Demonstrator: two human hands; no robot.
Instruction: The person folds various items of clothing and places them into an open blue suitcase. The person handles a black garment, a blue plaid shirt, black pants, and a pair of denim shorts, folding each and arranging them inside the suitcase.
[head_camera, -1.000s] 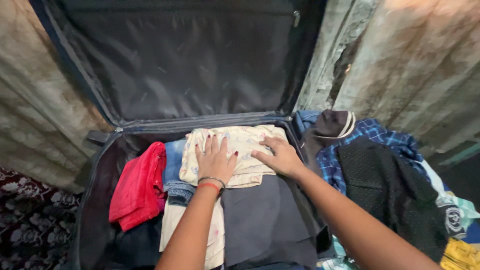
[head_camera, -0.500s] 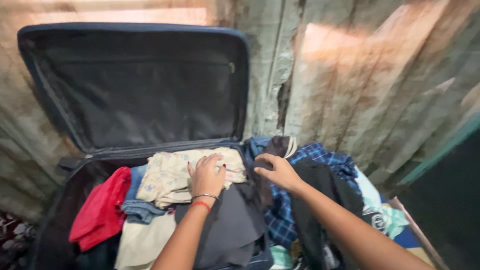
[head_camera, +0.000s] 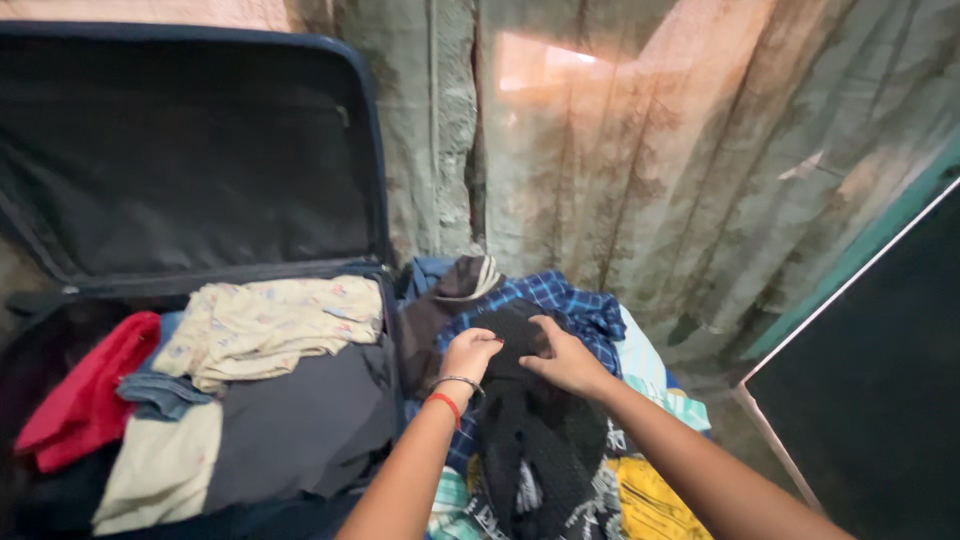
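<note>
Both my hands are on a black dotted garment (head_camera: 535, 430) that lies on top of a pile of clothes to the right of an open suitcase (head_camera: 180, 150). My left hand (head_camera: 468, 354), with a bangle and a red thread at the wrist, pinches the garment's upper left edge. My right hand (head_camera: 565, 361) grips its top edge just beside. Under the garment lies a blue checked shirt (head_camera: 560, 300). A cream floral garment (head_camera: 265, 325) sits folded at the top of the suitcase.
The suitcase also holds a red cloth (head_camera: 85, 400), folded jeans (head_camera: 160, 392) and a dark grey garment (head_camera: 300, 420). A brown cap-like item (head_camera: 465, 282) and a yellow cloth (head_camera: 650, 500) lie in the pile. A rough wall (head_camera: 620, 150) is behind; a dark panel (head_camera: 870, 400) stands right.
Both hands left the cream floral garment in the suitcase and moved right onto the black garment on the pile. The view swung to the right.
</note>
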